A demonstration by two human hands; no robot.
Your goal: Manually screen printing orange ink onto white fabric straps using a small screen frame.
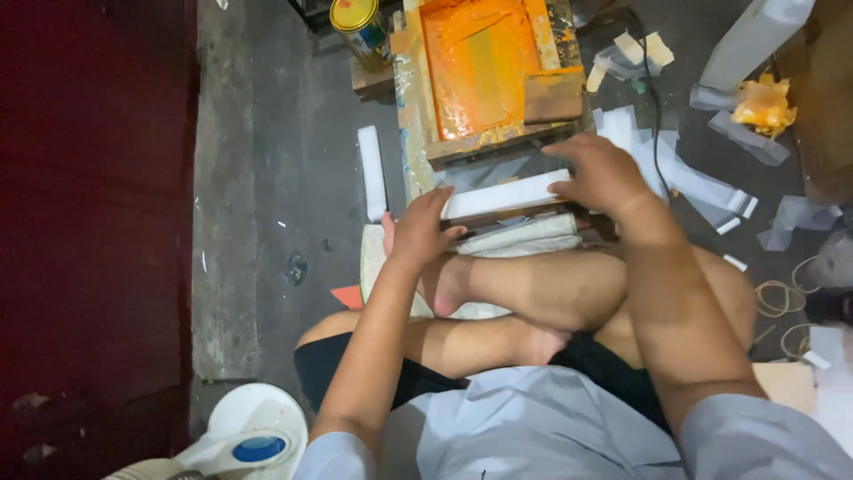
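A big wooden printing frame point(484, 76), wet with orange ink, sits at 12 o'clock. A wooden squeegee point(553, 96) lies in it. Just below, a long white strip point(506, 194) (flat and smooth) lies between both hands. The left hand point(422, 229) grips one end. The right hand point(600, 173) presses flat, fingers spread. A yellow-lidded tin point(360, 27) stands at 11 o'clock.

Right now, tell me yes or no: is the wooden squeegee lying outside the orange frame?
No, the squeegee rests inside the frame, on the ink at its right edge.
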